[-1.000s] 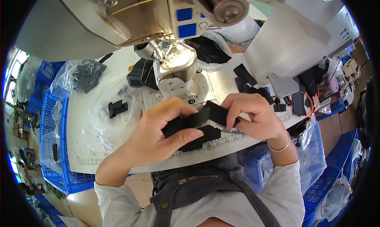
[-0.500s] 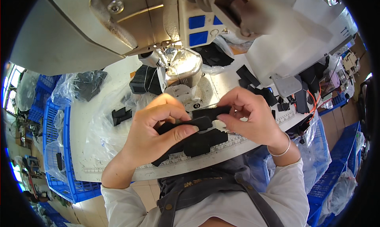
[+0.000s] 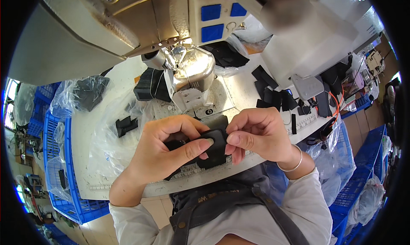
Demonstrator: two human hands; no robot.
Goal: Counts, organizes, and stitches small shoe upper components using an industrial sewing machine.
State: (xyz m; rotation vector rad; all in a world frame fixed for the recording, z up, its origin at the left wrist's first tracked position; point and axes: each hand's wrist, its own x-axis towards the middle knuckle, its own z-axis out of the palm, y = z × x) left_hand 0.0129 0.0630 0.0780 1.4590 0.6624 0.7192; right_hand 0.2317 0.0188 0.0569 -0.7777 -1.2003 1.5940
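My left hand (image 3: 171,144) is closed on a small black padded fabric piece (image 3: 215,141), thumb on top and fingers beneath. At the right edge of that piece, my right hand (image 3: 261,132) pinches with thumb and forefinger. A second dark piece shows just behind it, and whether the two are joined I cannot tell. Other black pieces (image 3: 213,160) lie on the table under my hands, partly covered by them. Just beyond my hands stands a sewing machine with a shiny metal bed (image 3: 196,68), its needle area lit.
A white worktable (image 3: 96,176) has a ruler strip along its front edge. Black scraps (image 3: 273,97) lie at right, a tied black bundle (image 3: 149,85) and clear plastic (image 3: 106,144) at left. Blue crates (image 3: 79,202) flank the table. The machine's arm (image 3: 81,31) overhangs the far side.
My right hand has come left and slightly down with its black strip, closing in on the piece in my left hand. The fingertips of both hands are now nearly together.
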